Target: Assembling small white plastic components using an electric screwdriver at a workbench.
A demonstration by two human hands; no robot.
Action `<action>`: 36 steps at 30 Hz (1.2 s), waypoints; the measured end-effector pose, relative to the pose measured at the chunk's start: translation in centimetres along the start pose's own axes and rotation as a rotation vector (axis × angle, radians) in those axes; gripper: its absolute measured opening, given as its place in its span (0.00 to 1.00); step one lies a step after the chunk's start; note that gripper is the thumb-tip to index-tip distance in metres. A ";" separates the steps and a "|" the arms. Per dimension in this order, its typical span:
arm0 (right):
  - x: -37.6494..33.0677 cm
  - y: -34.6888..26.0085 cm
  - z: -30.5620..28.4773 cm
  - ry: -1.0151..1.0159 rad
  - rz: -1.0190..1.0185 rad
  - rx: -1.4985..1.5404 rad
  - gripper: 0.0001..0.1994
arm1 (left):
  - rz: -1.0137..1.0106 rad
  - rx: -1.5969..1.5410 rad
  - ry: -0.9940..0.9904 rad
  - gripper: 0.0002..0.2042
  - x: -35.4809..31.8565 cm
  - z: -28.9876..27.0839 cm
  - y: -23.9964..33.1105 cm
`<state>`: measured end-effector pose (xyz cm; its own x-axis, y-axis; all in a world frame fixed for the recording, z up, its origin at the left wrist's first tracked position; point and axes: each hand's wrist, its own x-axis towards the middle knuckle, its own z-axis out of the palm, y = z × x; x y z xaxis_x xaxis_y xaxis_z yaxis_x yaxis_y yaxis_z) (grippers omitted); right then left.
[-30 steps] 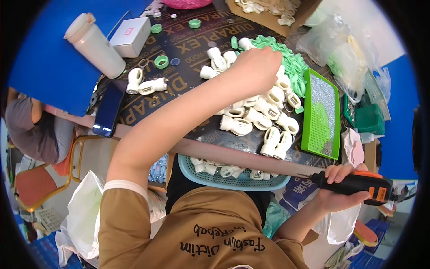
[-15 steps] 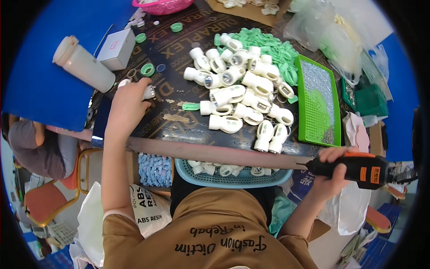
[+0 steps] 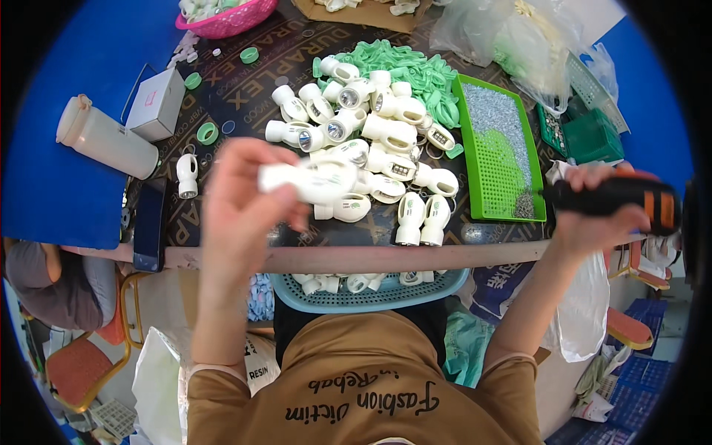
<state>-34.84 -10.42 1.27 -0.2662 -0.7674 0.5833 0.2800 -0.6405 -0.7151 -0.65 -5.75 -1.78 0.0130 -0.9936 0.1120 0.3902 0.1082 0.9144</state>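
Observation:
My left hand (image 3: 241, 196), smeared by motion, grips a white flashlight (image 3: 315, 183) over the near left side of the pile. Closed around a black and orange electric screwdriver (image 3: 619, 204), my right hand (image 3: 589, 215) is at the table's right. The screwdriver's tip points left, at the near right corner of a green tray (image 3: 465, 141) of small silvery pieces, which look like screws. Loose white flashlights (image 3: 389, 133) are heaped mid-table, with green plastic parts (image 3: 404, 67) behind them. A single white flashlight (image 3: 188, 176) lies apart at the left.
Beyond my left hand are a tumbler (image 3: 111, 141), a white box (image 3: 156, 104), a phone (image 3: 150, 222) and green rings (image 3: 208, 133). A blue basket (image 3: 371, 300) of flashlights sits below the table edge. Plastic bags (image 3: 512, 44) and a dark green container (image 3: 593, 137) stand far right. A person (image 3: 63, 285) sits at left.
My left hand has left one flashlight on the table's left side and moved right, now holding another. My right hand has raised the screwdriver from the table edge toward the green tray.

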 end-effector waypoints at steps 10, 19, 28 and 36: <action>3.5 7.9 -0.7 0.155 -0.051 -0.194 0.19 | -0.521 -0.499 -0.243 0.06 -1.6 4.3 -7.0; 4.1 8.5 -1.0 0.149 -0.058 -0.207 0.20 | -0.547 -0.577 -0.323 0.22 -1.1 5.0 -8.8; 3.9 8.4 -1.0 0.151 -0.044 -0.207 0.20 | -0.561 -0.649 -0.353 0.18 -0.8 4.8 -9.4; 4.2 8.5 -1.4 0.143 -0.043 -0.208 0.20 | -0.589 -0.648 -0.325 0.18 -0.8 5.1 -9.3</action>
<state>-34.83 -19.04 -2.88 -0.4056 -0.7182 0.5654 0.0737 -0.6422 -0.7630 -9.00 -5.81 -8.35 -0.5704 -0.8143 -0.1077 0.6906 -0.5464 0.4739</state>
